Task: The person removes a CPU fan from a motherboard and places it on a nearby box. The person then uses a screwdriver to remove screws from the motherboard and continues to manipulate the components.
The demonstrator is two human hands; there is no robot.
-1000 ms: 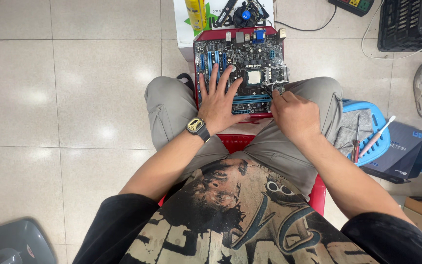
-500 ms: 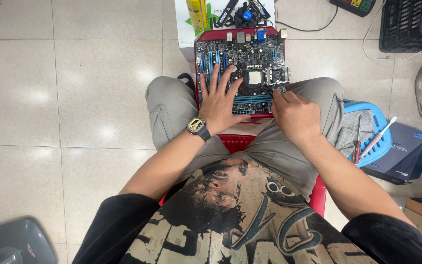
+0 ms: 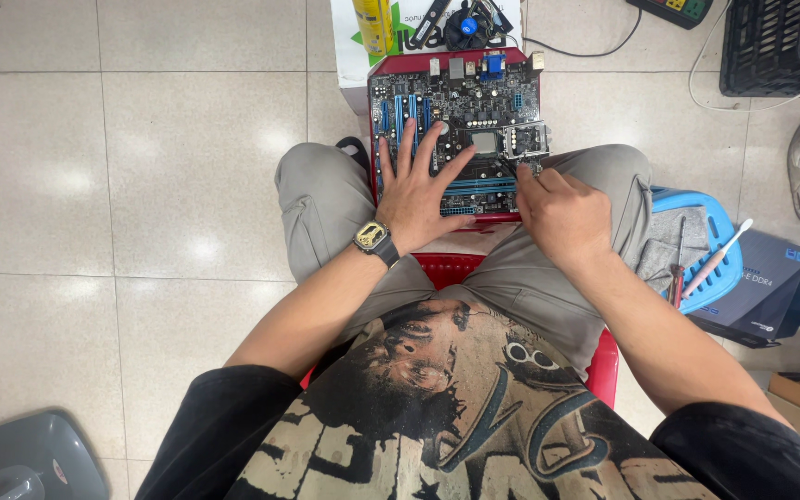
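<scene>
On knees, motherboard (image 3: pixel 460 130) lengthwise away, left hand (image 3: pixel 416 190) flat

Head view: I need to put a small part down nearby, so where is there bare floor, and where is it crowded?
Bare tile floor lies beside the left knee, bordered by the grey object in the lower corner. Crowded: the motherboard under the left hand and right hand, the fan beyond it, and the blue basket and dark box beside the right knee.

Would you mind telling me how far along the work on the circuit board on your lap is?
Done: the dark motherboard with blue slots lies bare, its metal socket frame open. In hand: the left hand steadies the board; the right hand works beside the socket. Left: the black round cooling fan still lies apart.
</scene>
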